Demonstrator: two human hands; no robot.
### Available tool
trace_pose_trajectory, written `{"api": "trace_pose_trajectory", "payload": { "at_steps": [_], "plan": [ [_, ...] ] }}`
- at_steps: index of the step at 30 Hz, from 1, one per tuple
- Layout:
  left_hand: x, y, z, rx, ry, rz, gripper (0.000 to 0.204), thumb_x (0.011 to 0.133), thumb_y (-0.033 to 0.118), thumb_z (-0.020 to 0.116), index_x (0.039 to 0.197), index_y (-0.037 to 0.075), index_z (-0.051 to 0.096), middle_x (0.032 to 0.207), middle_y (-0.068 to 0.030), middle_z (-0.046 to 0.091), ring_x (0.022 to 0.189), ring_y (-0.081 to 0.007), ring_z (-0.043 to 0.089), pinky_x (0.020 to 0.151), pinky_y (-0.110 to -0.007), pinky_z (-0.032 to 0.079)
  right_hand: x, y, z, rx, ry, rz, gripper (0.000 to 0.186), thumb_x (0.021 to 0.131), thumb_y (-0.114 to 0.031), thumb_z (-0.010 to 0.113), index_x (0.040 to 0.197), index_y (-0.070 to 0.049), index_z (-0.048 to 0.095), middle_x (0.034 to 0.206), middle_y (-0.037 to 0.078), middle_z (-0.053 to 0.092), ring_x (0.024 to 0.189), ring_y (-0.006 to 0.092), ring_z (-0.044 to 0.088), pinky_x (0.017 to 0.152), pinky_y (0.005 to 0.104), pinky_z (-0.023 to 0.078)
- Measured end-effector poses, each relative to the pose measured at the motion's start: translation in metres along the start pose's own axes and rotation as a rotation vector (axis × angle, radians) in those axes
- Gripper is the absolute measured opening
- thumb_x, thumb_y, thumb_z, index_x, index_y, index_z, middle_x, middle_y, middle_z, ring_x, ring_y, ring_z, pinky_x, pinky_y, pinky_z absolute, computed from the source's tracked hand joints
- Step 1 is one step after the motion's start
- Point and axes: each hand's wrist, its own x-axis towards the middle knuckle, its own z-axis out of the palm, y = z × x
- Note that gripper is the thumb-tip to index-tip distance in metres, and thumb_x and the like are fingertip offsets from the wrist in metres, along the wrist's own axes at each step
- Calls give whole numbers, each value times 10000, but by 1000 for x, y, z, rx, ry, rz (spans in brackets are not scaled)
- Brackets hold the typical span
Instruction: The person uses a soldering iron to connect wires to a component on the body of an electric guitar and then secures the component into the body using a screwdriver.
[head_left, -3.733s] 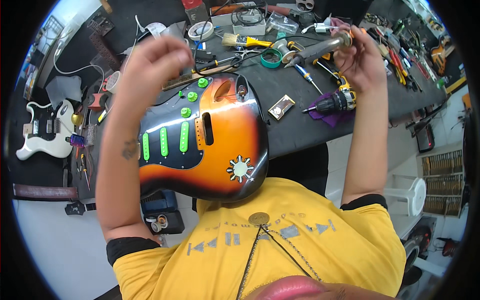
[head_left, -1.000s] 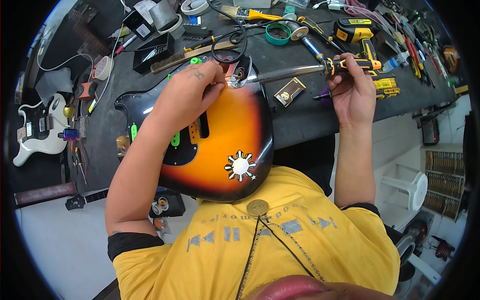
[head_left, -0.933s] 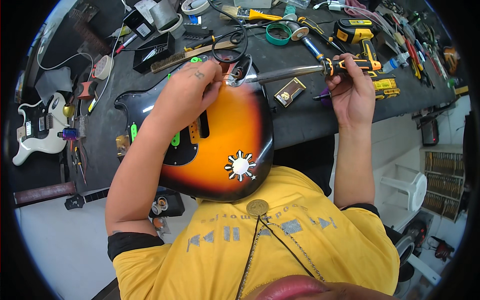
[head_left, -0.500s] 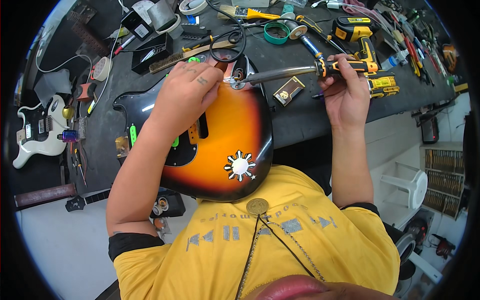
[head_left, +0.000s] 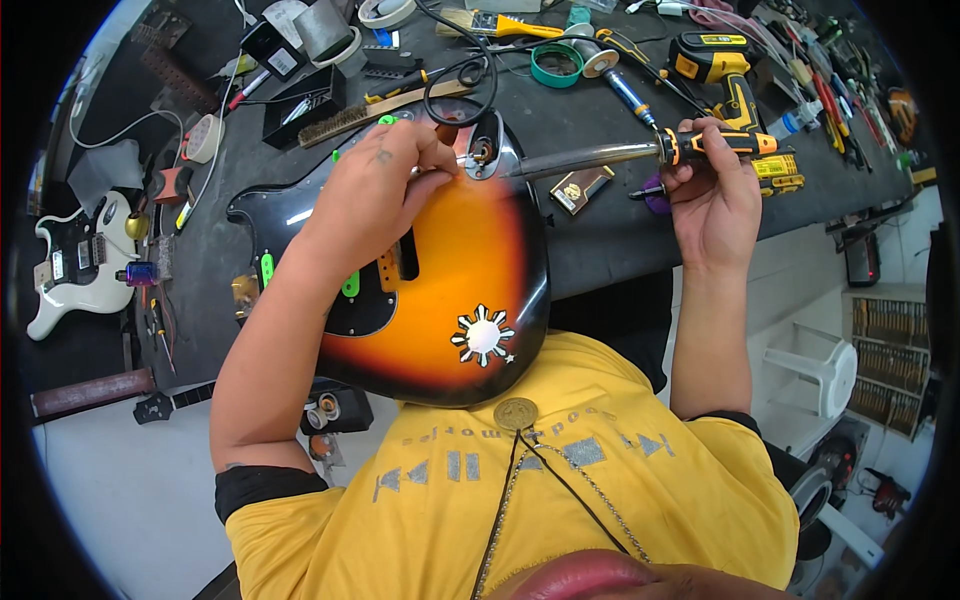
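A sunburst electric guitar body [head_left: 465, 255] rests against my front and the bench, with a black pickguard, green parts and a white sun emblem. Over its upper edge, my left hand [head_left: 375, 175] has thumb and fingers pinched together beside a shiny metal jack plate [head_left: 482, 150]. What it pinches, if anything, is hidden. To the right, my right hand [head_left: 718, 210] grips the black and orange handle of a long screwdriver [head_left: 600, 156]. Its metal shaft points left, with the tip near the jack plate's right edge.
A small dark box [head_left: 581, 188] lies below the shaft. Behind it are a soldering iron [head_left: 628, 95], a green ring [head_left: 556, 65] and a yellow-black drill [head_left: 712, 62]. A wooden brush [head_left: 340, 122] lies beyond the guitar; a white guitar body [head_left: 85, 265] is at left.
My right hand has moved right, drawing the screwdriver's tip away from the jack plate's middle. The fingers of my left hand have shifted slightly beside the plate.
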Motion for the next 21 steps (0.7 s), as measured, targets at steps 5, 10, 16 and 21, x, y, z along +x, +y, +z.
{"api": "trace_pose_trajectory", "payload": {
  "at_steps": [5,10,16,21],
  "plan": [
    [-1,2,-1,-83,5,-70,319,898,16,739,1095,21,489,1017,-107,769,991,-334,730,900,-402,555,1,5,0,-13,4,-5,142,991,-141,684,1069,-22,678,977,89,699,703,135,622,620,283,500],
    [0,2,0,66,15,-3,348,885,8,733,1100,26,460,1030,-98,776,1072,-335,728,966,-403,545,4,7,0,-3,-13,0,145,986,-138,687,1070,-21,680,981,91,700,707,141,614,624,294,492],
    [1,1,6,-9,16,-58,357,853,8,755,1091,42,491,991,-74,768,1059,-316,720,942,-388,551,3,5,5,4,1,-11,153,990,-129,677,1085,-10,674,984,96,697,729,140,610,628,290,485],
    [3,-1,4,4,78,-54,342,833,20,770,1068,55,523,973,-71,743,1019,-300,692,899,-381,555,0,7,11,-7,1,-5,146,995,-119,665,1084,-3,671,984,105,696,735,142,615,625,289,484]
  ]
}}
